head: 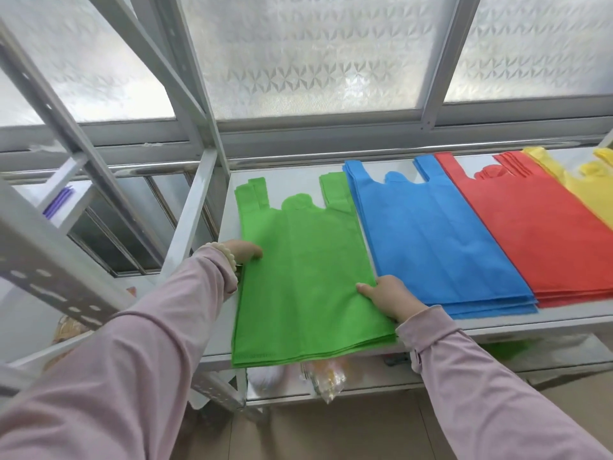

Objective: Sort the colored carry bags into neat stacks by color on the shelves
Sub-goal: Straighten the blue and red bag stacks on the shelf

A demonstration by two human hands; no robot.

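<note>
Pinching its opposite edges, the left hand (245, 252) and right hand (388, 297) are seemingly squaring the green fabric carry-bag stack (305, 277), which probably needs pushing further onto the grey metal shelf (497, 328).

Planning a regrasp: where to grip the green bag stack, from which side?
Pinch the green bag stack at both long edges, low down, one hand per side. It lies flat and limp, bottom overhanging the shelf front; the blue stack crowds its upper right.

Single head-worn wide-angle view, angled forward and down.
It looks from close above at a metal shelf (517, 327) against a frosted window (315, 54); the left hand (245, 252) and right hand (388, 298) enter from the bottom edge, meeting the green bags (305, 277) mid-frame.
</note>
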